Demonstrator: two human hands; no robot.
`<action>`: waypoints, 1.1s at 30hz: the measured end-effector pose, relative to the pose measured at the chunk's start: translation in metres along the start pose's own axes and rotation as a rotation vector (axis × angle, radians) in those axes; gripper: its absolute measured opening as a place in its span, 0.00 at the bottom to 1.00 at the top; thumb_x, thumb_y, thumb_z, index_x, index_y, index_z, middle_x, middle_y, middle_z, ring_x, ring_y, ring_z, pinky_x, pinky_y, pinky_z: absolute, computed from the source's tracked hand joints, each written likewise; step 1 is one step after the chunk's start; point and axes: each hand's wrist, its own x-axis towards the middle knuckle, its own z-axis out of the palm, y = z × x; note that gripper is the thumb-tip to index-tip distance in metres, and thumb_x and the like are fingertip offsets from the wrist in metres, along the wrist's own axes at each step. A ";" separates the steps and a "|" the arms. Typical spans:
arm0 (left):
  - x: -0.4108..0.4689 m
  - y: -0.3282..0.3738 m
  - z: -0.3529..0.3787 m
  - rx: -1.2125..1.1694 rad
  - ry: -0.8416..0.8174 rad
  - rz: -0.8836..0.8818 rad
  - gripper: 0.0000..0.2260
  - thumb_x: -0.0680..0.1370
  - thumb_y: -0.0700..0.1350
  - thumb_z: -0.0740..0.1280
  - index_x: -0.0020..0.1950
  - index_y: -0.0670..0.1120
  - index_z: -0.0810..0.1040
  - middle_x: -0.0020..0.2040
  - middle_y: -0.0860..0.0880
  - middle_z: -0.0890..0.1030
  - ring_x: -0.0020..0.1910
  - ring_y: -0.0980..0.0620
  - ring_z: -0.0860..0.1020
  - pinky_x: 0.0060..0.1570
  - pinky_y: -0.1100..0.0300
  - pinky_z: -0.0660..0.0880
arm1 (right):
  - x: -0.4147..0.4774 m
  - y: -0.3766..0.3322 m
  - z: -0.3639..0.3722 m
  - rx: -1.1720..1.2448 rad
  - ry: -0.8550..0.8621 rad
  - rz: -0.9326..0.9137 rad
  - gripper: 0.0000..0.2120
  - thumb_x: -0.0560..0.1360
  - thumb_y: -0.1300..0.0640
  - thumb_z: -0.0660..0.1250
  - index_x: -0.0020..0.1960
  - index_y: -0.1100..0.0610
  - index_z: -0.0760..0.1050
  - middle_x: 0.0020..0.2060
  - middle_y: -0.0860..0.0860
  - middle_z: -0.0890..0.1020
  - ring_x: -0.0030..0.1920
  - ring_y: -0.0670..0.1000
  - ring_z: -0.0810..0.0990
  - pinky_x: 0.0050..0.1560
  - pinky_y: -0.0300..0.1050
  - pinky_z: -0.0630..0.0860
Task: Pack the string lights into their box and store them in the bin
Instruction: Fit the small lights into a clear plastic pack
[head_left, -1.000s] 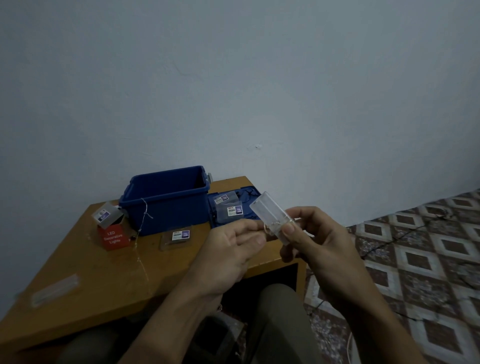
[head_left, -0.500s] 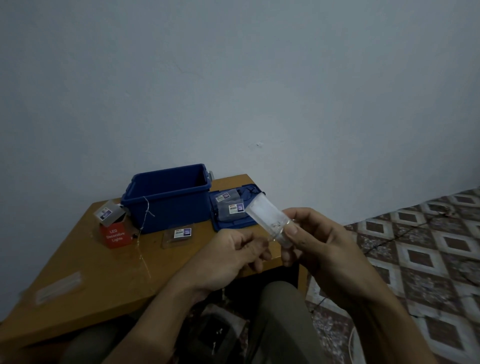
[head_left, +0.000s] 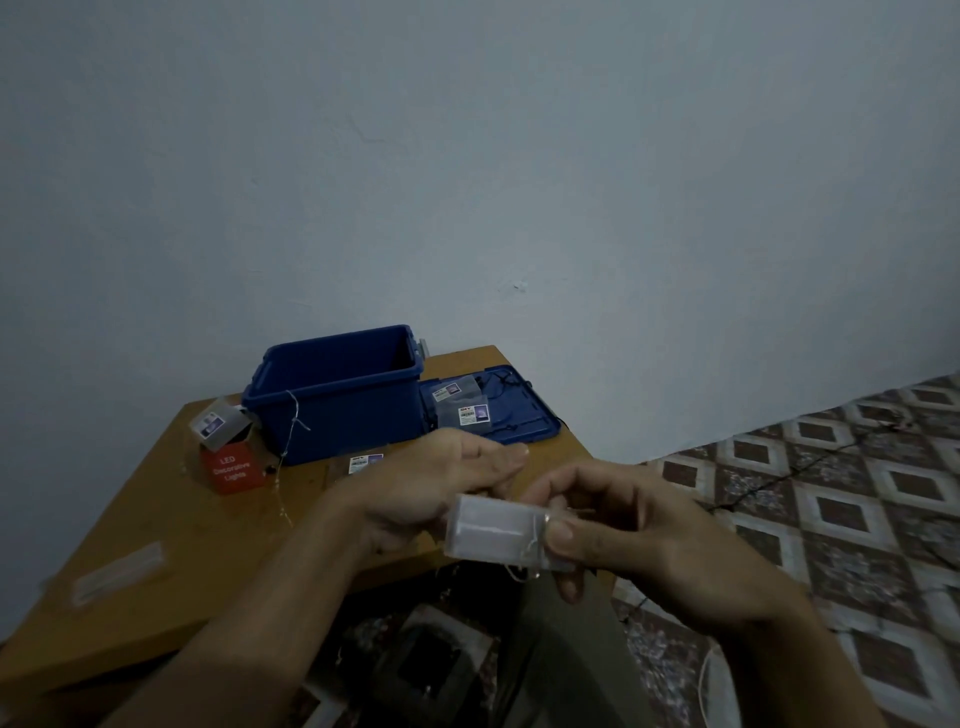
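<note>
The right hand (head_left: 623, 530) pinches the string lights' battery case (head_left: 493, 535); the left hand (head_left: 436, 483), fingers straight, sits beside it. Beyond the fingertips stands the open blue bin (head_left: 337, 410), wire (head_left: 293, 415) draped over its front; red box (head_left: 231, 470), flap up, farther left.

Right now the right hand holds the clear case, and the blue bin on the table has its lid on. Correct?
No: the head view shows the bin open, its lid lying beside it. The right hand does hold the case.

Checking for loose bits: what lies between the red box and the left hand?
Head view: a thin wire and a small labelled packet on the table, between red box and left hand.
</note>
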 end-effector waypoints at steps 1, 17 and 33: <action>0.000 0.006 -0.002 0.037 0.004 -0.003 0.19 0.77 0.59 0.68 0.40 0.43 0.77 0.31 0.48 0.71 0.29 0.50 0.67 0.31 0.58 0.62 | 0.000 0.000 0.001 -0.062 0.016 0.007 0.09 0.77 0.60 0.70 0.55 0.62 0.80 0.43 0.62 0.79 0.38 0.52 0.79 0.40 0.44 0.78; -0.033 0.030 0.049 0.396 0.515 0.342 0.07 0.80 0.49 0.65 0.48 0.59 0.83 0.34 0.53 0.80 0.33 0.53 0.78 0.32 0.58 0.74 | 0.011 0.010 0.005 -0.566 0.599 -0.176 0.09 0.76 0.48 0.69 0.54 0.44 0.74 0.37 0.49 0.79 0.35 0.54 0.80 0.37 0.60 0.79; -0.019 -0.005 0.043 -0.173 0.390 0.222 0.09 0.82 0.45 0.65 0.58 0.49 0.83 0.33 0.49 0.74 0.24 0.59 0.66 0.25 0.67 0.63 | 0.014 0.009 0.012 -0.273 0.590 -0.231 0.10 0.79 0.60 0.68 0.58 0.51 0.80 0.35 0.54 0.79 0.34 0.54 0.83 0.38 0.44 0.81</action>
